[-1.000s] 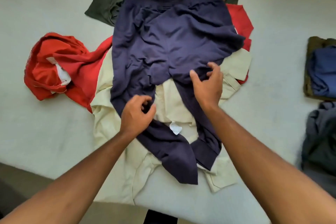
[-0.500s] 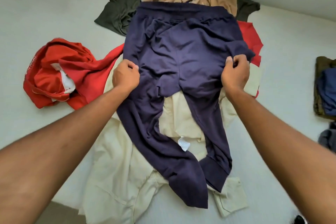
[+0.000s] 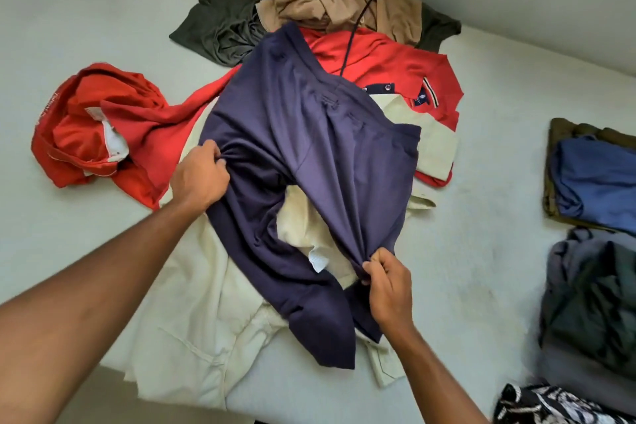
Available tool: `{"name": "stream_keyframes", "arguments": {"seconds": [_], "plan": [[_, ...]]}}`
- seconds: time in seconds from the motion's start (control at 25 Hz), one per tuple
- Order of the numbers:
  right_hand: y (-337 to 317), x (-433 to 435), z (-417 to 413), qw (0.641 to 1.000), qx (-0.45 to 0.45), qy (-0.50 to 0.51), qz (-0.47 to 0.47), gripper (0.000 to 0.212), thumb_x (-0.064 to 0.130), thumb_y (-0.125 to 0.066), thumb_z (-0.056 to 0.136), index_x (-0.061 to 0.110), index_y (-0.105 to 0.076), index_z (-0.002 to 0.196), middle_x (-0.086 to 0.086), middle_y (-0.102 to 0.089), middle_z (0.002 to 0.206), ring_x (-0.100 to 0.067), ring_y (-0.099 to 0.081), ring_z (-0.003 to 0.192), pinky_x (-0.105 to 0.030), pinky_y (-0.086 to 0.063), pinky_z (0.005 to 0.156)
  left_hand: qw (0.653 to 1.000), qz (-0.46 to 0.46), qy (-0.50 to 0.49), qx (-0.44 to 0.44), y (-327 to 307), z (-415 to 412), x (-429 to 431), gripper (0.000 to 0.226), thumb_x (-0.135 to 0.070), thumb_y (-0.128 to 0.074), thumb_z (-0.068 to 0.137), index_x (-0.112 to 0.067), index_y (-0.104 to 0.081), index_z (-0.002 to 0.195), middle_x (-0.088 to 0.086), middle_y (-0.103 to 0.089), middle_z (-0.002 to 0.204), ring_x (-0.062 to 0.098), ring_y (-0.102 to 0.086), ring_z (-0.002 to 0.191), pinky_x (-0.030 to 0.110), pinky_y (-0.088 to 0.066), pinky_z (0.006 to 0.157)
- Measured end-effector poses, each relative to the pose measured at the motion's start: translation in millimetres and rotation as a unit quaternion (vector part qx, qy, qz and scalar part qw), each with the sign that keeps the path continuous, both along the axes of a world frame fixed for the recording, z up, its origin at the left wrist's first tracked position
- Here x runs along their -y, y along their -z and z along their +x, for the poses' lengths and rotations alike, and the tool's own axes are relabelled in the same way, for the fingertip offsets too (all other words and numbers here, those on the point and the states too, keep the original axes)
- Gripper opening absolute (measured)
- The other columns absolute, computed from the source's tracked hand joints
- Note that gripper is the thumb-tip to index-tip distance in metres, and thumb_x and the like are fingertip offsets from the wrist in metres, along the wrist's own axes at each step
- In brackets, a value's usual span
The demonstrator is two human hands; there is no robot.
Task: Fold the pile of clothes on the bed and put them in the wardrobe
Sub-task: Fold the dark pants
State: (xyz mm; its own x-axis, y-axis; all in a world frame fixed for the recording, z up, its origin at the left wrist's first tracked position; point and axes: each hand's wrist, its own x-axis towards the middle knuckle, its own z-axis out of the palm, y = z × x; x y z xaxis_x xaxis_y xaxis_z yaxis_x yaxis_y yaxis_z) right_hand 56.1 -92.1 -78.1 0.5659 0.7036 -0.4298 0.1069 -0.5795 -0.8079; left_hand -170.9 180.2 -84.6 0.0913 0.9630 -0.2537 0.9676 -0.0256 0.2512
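Bed (image 3: 481,251) bears 1 navy joggers (image 3: 309,134), gripped by left hand (image 3: 201,175), right hand (image 3: 389,282).

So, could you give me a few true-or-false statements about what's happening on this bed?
1. The left hand and right hand both grip the navy trousers. True.
2. The navy trousers lie over a cream garment. True.
3. The tan hoodie is nearest the person. False: the tan hoodie lies at the pile's far end.
4. A blue garment sits on the left. False: the blue garment sits at the right side of the bed.
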Motion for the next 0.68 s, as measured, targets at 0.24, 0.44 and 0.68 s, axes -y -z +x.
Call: {"name": "stream_keyframes", "arguments": {"seconds": [0.24,0.44,0.68], "plan": [[-26,21,17,0.96,0.053,-0.214,-0.172,0.03,0.024,-0.052,0.089,0.011,-0.047,0.062,-0.002,-0.054,0.059,-0.015,-0.047,0.057,-0.036,-0.039,0.056,0.932,-0.244,0.268,-0.005,-68,9,60,0.018,-0.034,-0.052,0.081,-0.017,-0.059,0.08,0.004,-0.065,0.084,0.031,-0.062,0.088,0.035,-0.044,0.072],[-62,33,53,0.735,-0.07,-0.471,-0.484,0.022,0.025,-0.057,0.088,0.016,-0.056,0.068,-0.002,-0.062,0.059,-0.016,-0.057,0.052,-0.024,-0.043,0.055,0.833,-0.421,0.318,-0.166,-88,6,149,0.029,-0.045,-0.059,0.082,-0.017,-0.057,0.074,-0.004,-0.061,0.072,0.022,-0.061,0.075,0.033,-0.049,0.07],[-28,-40,106,0.975,0.027,-0.028,-0.219,0.019,0.036,-0.074,0.081,0.02,-0.066,0.086,-0.003,-0.072,0.092,-0.022,-0.066,0.086,-0.039,-0.054,0.082,0.974,-0.074,-0.063,0.205,-34,21,73,0.045,-0.037,-0.076,0.082,-0.015,-0.058,0.116,0.006,-0.061,0.101,0.028,-0.061,0.09,0.046,-0.052,0.089]]}}
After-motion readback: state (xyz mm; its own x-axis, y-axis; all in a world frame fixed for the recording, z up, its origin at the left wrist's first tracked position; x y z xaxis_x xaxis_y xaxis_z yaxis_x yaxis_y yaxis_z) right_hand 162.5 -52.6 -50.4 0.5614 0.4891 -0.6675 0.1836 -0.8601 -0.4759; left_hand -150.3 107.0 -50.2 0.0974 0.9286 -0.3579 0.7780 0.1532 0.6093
